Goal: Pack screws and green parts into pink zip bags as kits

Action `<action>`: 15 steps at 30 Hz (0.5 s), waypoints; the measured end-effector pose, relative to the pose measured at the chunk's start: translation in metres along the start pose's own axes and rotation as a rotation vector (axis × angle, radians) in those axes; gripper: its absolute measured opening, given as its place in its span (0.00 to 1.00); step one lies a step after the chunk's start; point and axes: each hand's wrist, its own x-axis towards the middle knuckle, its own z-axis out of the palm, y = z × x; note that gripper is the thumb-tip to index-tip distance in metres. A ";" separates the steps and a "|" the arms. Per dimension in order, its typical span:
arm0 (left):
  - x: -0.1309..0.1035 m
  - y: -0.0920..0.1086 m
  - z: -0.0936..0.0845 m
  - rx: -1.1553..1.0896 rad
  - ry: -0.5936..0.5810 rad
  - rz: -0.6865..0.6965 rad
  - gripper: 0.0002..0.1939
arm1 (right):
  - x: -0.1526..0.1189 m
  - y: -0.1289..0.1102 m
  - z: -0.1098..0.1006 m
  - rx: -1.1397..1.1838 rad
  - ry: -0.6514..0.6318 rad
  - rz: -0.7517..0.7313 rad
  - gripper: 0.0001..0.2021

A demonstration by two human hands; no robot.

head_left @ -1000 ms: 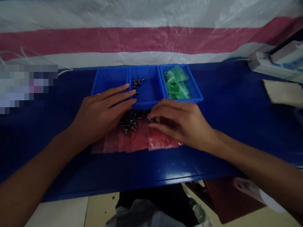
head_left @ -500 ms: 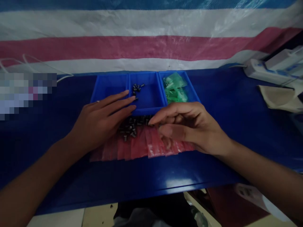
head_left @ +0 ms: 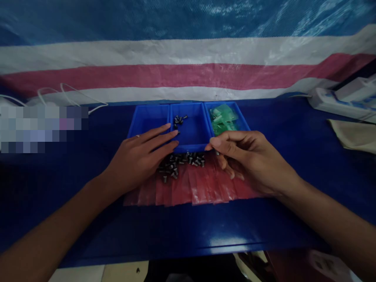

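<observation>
- Left hand (head_left: 139, 158), fingers spread, reached over middle bin's (head_left: 192, 131) left edge.
- Right hand (head_left: 254, 156), pinched, was beside bin's near-right corner; contents unclear.
- Screws (head_left: 175, 171) lay before bin.

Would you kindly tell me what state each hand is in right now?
Left hand: open, spread over the blue plastic bins; its palm is hidden.
Right hand: closed in a pinch, apparently on a small metal screw, mostly hidden.
</observation>
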 end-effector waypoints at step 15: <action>-0.002 0.001 0.001 -0.015 -0.026 -0.034 0.15 | -0.007 0.015 -0.002 -0.916 -0.043 -0.820 0.11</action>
